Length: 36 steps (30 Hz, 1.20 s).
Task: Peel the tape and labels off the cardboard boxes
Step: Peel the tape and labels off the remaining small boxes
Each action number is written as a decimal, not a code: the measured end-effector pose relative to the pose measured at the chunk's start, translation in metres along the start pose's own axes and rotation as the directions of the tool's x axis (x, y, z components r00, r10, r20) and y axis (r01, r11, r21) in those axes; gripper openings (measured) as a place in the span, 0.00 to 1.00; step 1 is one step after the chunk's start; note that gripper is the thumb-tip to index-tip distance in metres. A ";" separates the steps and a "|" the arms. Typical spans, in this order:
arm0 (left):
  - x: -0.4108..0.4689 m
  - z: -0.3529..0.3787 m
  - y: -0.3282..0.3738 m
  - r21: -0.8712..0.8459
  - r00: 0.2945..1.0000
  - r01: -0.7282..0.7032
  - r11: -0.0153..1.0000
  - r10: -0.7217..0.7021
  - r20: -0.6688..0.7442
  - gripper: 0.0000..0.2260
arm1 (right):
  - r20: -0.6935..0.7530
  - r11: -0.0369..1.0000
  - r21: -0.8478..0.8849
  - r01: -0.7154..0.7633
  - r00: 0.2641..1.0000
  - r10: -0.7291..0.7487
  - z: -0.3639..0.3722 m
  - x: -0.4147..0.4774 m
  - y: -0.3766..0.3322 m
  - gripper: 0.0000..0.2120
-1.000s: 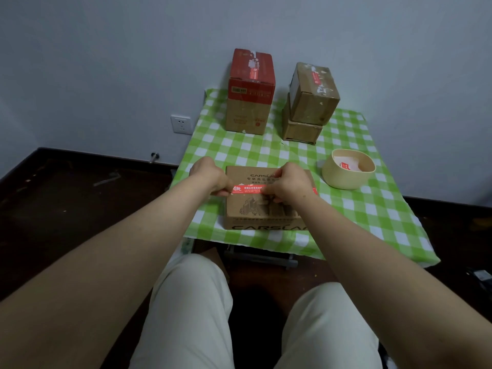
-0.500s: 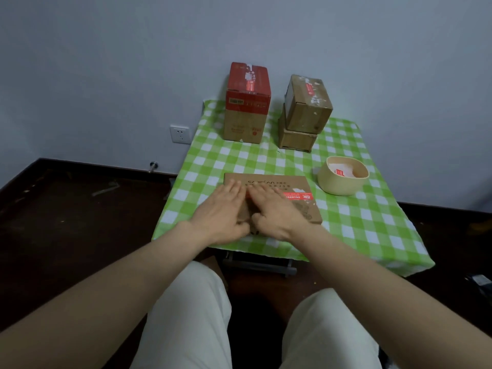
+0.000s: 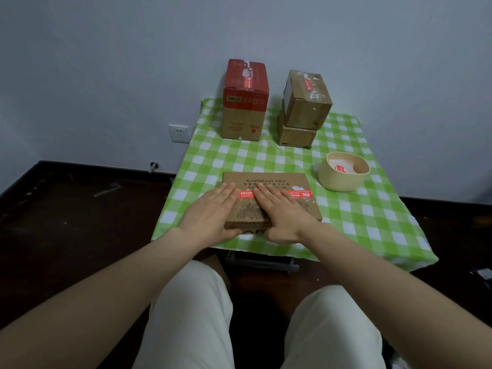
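A flat brown cardboard box [image 3: 269, 182] lies near the front edge of the table, with a strip of red tape [image 3: 298, 194] across its top. My left hand [image 3: 210, 214] rests flat on the box's left part, fingers straight and together. My right hand [image 3: 282, 211] lies flat on the middle of the box, covering part of the tape. Neither hand grips anything. At the back stand a tall red-topped box [image 3: 245, 102] and two stacked brown boxes [image 3: 303, 107] with tape scraps on the upper one.
A beige bowl [image 3: 343, 177] holding peeled red and white scraps sits right of the flat box. The table wears a green checked cloth [image 3: 372, 214]. The wall is close behind, with a socket [image 3: 179, 133] at the left. My knees are below the table's front edge.
A second ago both hands pinched the red tape on the box's raised front. The box now lies flat and both hands press open-palmed on its top.
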<state>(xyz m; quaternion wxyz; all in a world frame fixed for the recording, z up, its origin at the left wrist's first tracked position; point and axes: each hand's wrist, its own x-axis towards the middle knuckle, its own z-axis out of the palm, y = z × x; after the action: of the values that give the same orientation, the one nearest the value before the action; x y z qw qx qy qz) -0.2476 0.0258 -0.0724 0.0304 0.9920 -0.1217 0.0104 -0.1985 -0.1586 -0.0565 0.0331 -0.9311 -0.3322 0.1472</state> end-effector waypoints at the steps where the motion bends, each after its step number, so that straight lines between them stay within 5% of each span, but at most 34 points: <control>1: 0.000 -0.001 -0.001 0.002 1.000 -0.005 1.000 0.005 0.003 0.42 | -0.002 1.000 -0.005 -0.013 1.000 0.013 0.000 -0.001 0.003 0.45; 9: 0.006 -0.008 0.008 -0.020 1.000 0.025 0.999 -0.026 -0.016 0.45 | -0.062 0.989 0.114 -0.092 0.993 0.099 -0.005 0.000 -0.009 0.45; 17: 0.003 -0.004 0.007 0.005 0.997 -0.039 0.999 0.038 0.060 0.45 | -0.044 0.997 -0.062 -0.034 0.999 0.032 0.001 -0.002 -0.005 0.45; 36: -0.008 -0.003 -0.003 -0.033 0.998 -0.013 0.999 0.015 0.067 0.45 | -0.048 0.995 -0.080 -0.063 0.997 0.059 0.006 -0.010 0.010 0.48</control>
<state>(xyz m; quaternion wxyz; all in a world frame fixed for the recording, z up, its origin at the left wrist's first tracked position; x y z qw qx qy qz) -0.2551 0.0305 -0.0697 0.0425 0.9903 -0.1299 -0.0248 -0.2014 -0.1731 -0.0613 -0.0017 -0.9445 -0.3084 0.1131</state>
